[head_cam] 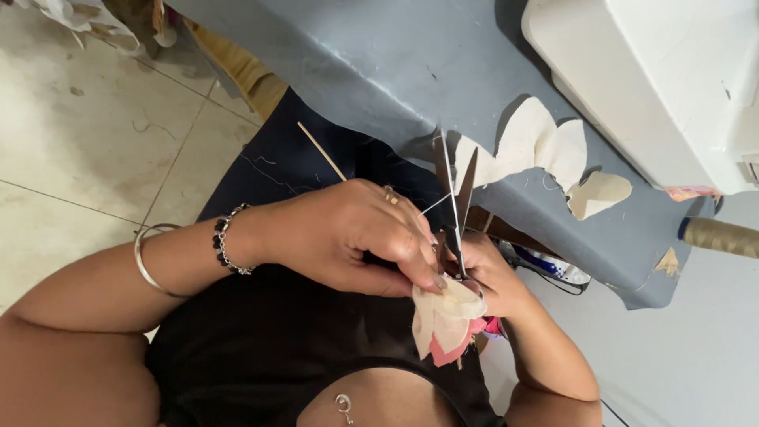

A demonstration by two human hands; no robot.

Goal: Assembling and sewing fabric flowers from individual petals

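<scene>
Gripping the cream-and-pink fabric piece between curled fingers, the left hand bends inward; the right hand clasps open scissors pointing away above it.

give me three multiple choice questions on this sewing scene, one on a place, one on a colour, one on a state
1. Where do the loose cream fabric pieces lie?
A. on the grey table cover
B. on the tiled floor
C. on the white machine

2. What colour shows under the cream fabric bundle in the hands?
A. green
B. pink
C. blue

3. How are the scissors blades?
A. shut flat
B. slightly parted, tips up
C. lying on the table

Answers: 1 A, they rest beside the white machine; 2 B, pink peeks below; 3 B, a narrow gap separates the raised blades.
</scene>
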